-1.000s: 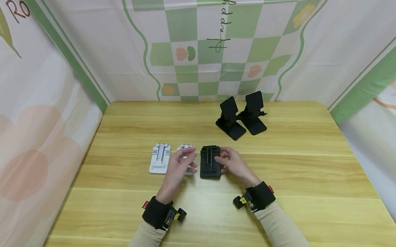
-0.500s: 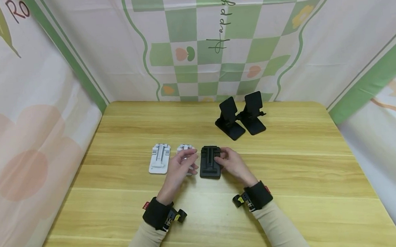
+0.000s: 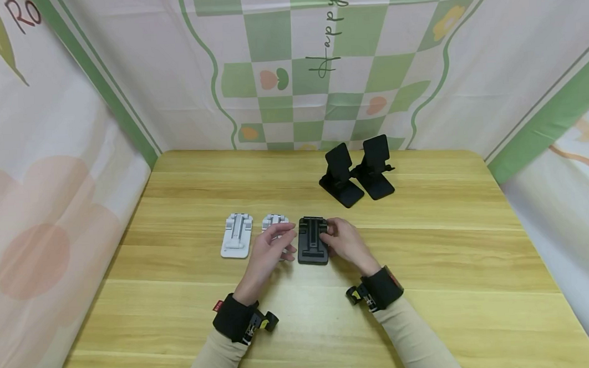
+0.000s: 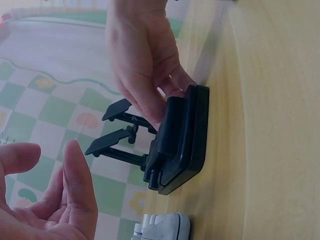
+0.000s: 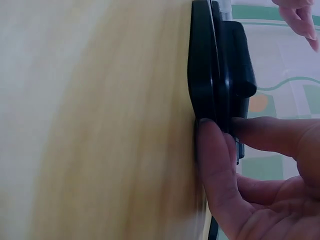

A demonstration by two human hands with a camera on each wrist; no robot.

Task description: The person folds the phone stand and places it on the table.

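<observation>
A folded black phone stand (image 3: 311,241) lies on the table. My right hand (image 3: 349,245) holds its right edge, with the thumb on top and the other fingers along the side. The right wrist view shows that edge of the stand pinched between thumb (image 5: 272,135) and forefinger (image 5: 215,155). My left hand (image 3: 268,255) hovers just left of the black stand, fingers loosely bent around nothing. It partly hides a folded white phone stand (image 3: 274,219). In the left wrist view, the left hand (image 4: 55,205) is apart from the black stand (image 4: 185,145).
Another folded white phone stand (image 3: 236,235) lies at the left. Behind, toward the back edge of the wooden table (image 3: 199,183), two black phone stands, one unfolded at left (image 3: 341,176) and one at right (image 3: 376,168), are set up close together. A patterned cloth (image 3: 307,50) hangs behind.
My right wrist has shifted slightly left while the hand keeps hold of the black phone stand. The left hand has barely moved. The other stands keep their places.
</observation>
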